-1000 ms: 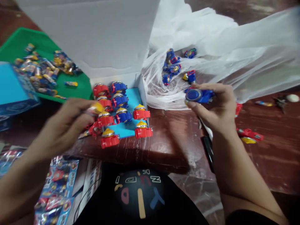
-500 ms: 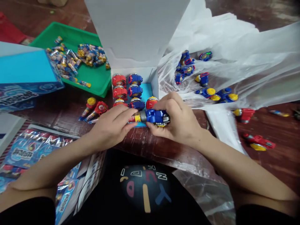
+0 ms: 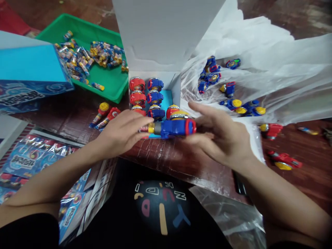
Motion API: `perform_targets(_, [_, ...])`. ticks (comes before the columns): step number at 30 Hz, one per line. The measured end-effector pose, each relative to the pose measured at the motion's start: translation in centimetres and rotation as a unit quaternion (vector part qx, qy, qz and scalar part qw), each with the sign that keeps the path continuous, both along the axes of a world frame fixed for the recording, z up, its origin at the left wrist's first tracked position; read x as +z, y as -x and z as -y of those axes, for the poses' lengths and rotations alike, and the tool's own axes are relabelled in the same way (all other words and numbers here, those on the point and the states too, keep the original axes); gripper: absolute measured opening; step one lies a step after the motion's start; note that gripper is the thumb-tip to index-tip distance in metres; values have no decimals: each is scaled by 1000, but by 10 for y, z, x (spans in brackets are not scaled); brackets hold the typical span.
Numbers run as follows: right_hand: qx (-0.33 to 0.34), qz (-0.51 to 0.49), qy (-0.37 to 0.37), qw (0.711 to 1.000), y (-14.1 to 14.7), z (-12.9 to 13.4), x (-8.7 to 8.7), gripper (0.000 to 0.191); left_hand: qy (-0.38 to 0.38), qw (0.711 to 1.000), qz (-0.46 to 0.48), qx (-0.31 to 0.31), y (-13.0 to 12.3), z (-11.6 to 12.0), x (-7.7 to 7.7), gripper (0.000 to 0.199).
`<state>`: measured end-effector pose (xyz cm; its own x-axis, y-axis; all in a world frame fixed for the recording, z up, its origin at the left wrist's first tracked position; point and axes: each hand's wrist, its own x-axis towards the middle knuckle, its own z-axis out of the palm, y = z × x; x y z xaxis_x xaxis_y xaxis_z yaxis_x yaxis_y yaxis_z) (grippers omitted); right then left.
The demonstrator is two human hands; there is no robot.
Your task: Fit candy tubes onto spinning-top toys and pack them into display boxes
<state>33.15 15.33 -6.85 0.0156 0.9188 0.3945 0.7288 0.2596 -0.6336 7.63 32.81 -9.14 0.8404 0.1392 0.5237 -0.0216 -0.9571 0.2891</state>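
Note:
A blue toy [image 3: 175,128] with a red-rimmed end and a yellow-and-silver disc is joined by a grey collar to a small clear tube with a yellow cap [image 3: 151,128]. My left hand [image 3: 121,133] is closed on that tube, its fingers hiding most of it. My right hand [image 3: 223,135] is open at the toy's red-rimmed end, thumb and fingers spread apart. Just beyond the toy, an open white box [image 3: 155,65] holds red toys [image 3: 137,98] and blue toys [image 3: 155,98] in rows on a light-blue bottom.
A green tray [image 3: 114,91] holds many small capped tubes [image 3: 103,53]. Blue and red toys lie on white plastic sheeting [image 3: 259,52] and the dark table [image 3: 293,145] at right. Two red toys [image 3: 110,116] lie left of the box. A blue printed carton [image 3: 31,76] stands at far left.
My right hand has let go of the blue toy and drawn back to the right with its fingers spread. The toy has turned, now showing its red-rimmed end. The view has shifted slightly.

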Motion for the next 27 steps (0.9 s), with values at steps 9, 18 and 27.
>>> perform_targets(9, [-82,104,59,989,4,8,28,65,-50,993,60,89,12,-1,-25,77])
perform_targets(18, [115,465,81,874,32,-27,11,36,38,994,15,99,34,1,-72,21])
perform_targets(27, [225,431,120,866,34,-59,19,30,63,989,19,130,24,5,-70,17])
